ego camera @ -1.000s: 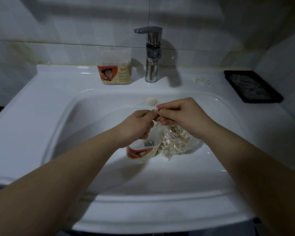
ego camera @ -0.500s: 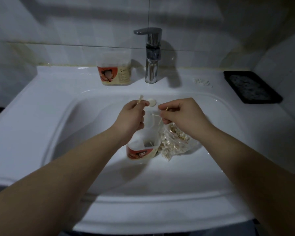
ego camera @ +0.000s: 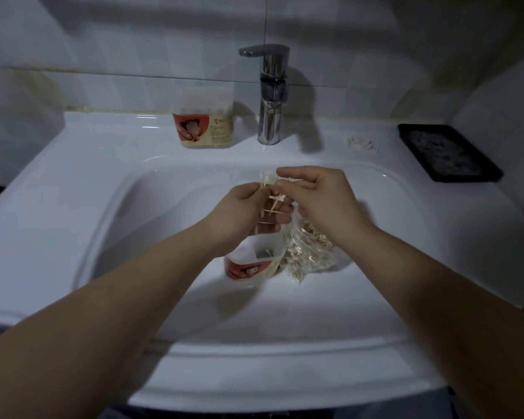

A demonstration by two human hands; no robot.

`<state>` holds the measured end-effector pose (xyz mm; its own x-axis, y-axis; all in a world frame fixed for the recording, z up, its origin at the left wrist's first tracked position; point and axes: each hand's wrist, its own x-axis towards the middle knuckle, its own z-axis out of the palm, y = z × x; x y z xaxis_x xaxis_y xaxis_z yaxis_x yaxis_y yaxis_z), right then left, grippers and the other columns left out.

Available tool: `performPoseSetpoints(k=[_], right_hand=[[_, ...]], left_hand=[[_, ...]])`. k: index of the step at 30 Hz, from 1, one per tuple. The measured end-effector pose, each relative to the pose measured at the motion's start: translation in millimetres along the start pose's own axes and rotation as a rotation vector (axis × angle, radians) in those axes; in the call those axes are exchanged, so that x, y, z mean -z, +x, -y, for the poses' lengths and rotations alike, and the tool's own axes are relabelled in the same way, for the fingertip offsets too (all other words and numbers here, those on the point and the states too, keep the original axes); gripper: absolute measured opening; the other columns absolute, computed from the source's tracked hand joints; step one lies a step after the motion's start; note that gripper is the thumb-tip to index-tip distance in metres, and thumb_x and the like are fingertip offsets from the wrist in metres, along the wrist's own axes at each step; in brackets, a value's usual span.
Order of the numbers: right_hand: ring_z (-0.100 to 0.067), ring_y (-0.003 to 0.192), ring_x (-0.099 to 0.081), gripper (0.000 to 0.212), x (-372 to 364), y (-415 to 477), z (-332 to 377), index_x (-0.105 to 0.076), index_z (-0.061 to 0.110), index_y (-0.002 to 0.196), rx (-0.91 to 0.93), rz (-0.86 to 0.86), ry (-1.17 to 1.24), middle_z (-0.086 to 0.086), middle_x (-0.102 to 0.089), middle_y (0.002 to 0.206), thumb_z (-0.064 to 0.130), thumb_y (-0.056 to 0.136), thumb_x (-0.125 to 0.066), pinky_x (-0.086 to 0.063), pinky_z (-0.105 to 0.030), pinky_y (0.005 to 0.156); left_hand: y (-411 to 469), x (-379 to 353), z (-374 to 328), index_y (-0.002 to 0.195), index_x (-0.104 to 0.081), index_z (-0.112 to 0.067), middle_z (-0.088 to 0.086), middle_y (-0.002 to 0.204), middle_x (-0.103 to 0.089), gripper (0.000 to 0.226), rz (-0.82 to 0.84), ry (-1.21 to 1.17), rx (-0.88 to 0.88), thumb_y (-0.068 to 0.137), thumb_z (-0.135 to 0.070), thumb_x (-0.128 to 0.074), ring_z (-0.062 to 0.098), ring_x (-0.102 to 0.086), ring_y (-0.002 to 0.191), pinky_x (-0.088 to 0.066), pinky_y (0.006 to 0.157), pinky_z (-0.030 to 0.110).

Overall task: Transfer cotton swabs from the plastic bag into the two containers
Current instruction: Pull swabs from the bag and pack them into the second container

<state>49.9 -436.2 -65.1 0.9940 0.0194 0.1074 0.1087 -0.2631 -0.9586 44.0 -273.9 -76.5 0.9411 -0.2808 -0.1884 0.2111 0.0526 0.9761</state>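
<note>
A person stands at a white sink [ego camera: 82, 182], both hands raised over the basin. The left hand [ego camera: 239, 213] grips a loose, crossed bunch of cotton swabs [ego camera: 273, 204] in curled fingers; the right hand [ego camera: 324, 201] pinches the top of that bunch between thumb and forefinger.

Below them, an open container [ego camera: 251, 264] stands in the basin; the plastic bag [ego camera: 310, 255], well filled, lies touching its right side; the second container [ego camera: 204, 122] stands well apart on the far ledge, left of the tap [ego camera: 270, 101].

The swabs look untidily held, so one may slip and land in the basin; a dropped wrist might also tip the container.

The room is dim and white-tiled; a black tray [ego camera: 448, 152] sits far right, with pale scraps [ego camera: 360, 143] beside it.
</note>
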Motion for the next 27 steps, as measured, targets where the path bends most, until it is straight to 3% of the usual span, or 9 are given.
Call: performPoseSetpoints(k=[4, 8, 11, 14, 17, 20, 22, 24, 27], right_hand=[[0.006, 0.097, -0.069, 0.020, 1, 0, -3, -0.079, 0.024, 0.110, 0.116, -0.043, -0.190, 0.014, -0.078, 0.100, 0.025, 0.090, -0.076, -0.050, -0.014, 0.092], [0.006, 0.108, -0.063, 0.028, -2, -3, -2, -0.072, 0.025, 0.126, 0.157, 0.069, -0.340, 0.015, -0.073, 0.117, 0.026, 0.100, -0.064, -0.044, -0.010, 0.093], [0.013, 0.093, -0.062, 0.031, -2, -4, 0, -0.069, 0.029, 0.130, 0.180, 0.129, -0.425, 0.014, -0.072, 0.121, 0.024, 0.102, -0.058, -0.044, -0.014, 0.087], [0.008, 0.108, -0.059, 0.039, 0, -5, 5, -0.063, 0.024, 0.138, 0.184, 0.207, -0.470, 0.012, -0.069, 0.126, 0.020, 0.100, -0.060, -0.044, -0.016, 0.098], [0.012, 0.105, -0.050, 0.078, 0, -10, 6, -0.036, 0.025, 0.157, 0.212, 0.377, -0.525, 0.016, -0.051, 0.128, 0.028, 0.089, -0.076, -0.039, -0.010, 0.091], [-0.004, 0.133, -0.037, 0.109, -3, -8, -2, -0.024, 0.026, 0.161, 0.273, 0.437, -0.661, 0.010, -0.039, 0.150, 0.043, 0.074, -0.087, -0.032, -0.018, 0.104], [-0.014, 0.137, -0.036, 0.106, -5, -6, -4, -0.030, 0.023, 0.159, 0.332, 0.399, -0.752, 0.007, -0.040, 0.153, 0.047, 0.072, -0.086, -0.034, -0.027, 0.112], [-0.017, 0.132, -0.042, 0.094, -7, -5, -4, -0.038, 0.021, 0.155, 0.388, 0.357, -0.743, 0.006, -0.047, 0.149, 0.043, 0.076, -0.082, -0.038, -0.031, 0.110], [-0.015, 0.127, -0.045, 0.080, -5, -7, -1, -0.045, 0.021, 0.152, 0.394, 0.318, -0.682, 0.005, -0.054, 0.144, 0.029, 0.080, -0.078, -0.035, -0.019, 0.099]], left_hand=[[-2, -2, -2, 0.103, -0.063, -0.015, 0.001, 0.077, -0.060, 0.029, 0.044, -0.030, 0.055, 0.111, -0.020, -0.035, 0.012, -0.053, 0.060, -0.049, 0.061, 0.027], [-1, 0, -2, 0.105, -0.061, -0.015, -0.004, 0.067, -0.043, 0.025, 0.082, -0.047, 0.097, 0.111, -0.022, -0.037, 0.011, -0.036, 0.057, -0.034, 0.055, 0.025], [0, 1, -2, 0.113, -0.055, -0.013, -0.004, 0.067, -0.035, 0.020, 0.087, -0.132, 0.140, 0.110, -0.019, -0.036, 0.011, -0.030, 0.057, -0.027, 0.055, 0.025], [0, 4, -5, 0.106, -0.057, -0.015, -0.003, 0.070, -0.039, 0.023, 0.111, -0.172, 0.173, 0.110, -0.018, -0.034, 0.010, -0.035, 0.059, -0.028, 0.059, 0.025], [-2, 7, -9, 0.110, -0.058, -0.015, -0.004, 0.069, -0.046, 0.026, 0.162, -0.192, 0.185, 0.110, -0.021, -0.032, 0.010, -0.040, 0.061, -0.032, 0.062, 0.025], [-3, 6, -10, 0.097, -0.050, -0.014, -0.004, 0.070, -0.049, 0.024, 0.186, -0.232, 0.196, 0.110, -0.018, -0.030, 0.010, -0.045, 0.063, -0.039, 0.061, 0.025], [-4, 5, -9, 0.091, -0.048, -0.012, -0.003, 0.070, -0.052, 0.026, 0.189, -0.250, 0.191, 0.110, -0.015, -0.031, 0.010, -0.049, 0.063, -0.046, 0.060, 0.024], [-2, 5, -8, 0.086, -0.049, -0.012, -0.002, 0.068, -0.054, 0.029, 0.186, -0.211, 0.168, 0.109, -0.010, -0.032, 0.010, -0.052, 0.063, -0.049, 0.060, 0.023], [-2, 4, -7, 0.086, -0.049, -0.011, -0.002, 0.069, -0.056, 0.029, 0.185, -0.172, 0.134, 0.109, -0.006, -0.032, 0.010, -0.055, 0.063, -0.048, 0.064, 0.024]])
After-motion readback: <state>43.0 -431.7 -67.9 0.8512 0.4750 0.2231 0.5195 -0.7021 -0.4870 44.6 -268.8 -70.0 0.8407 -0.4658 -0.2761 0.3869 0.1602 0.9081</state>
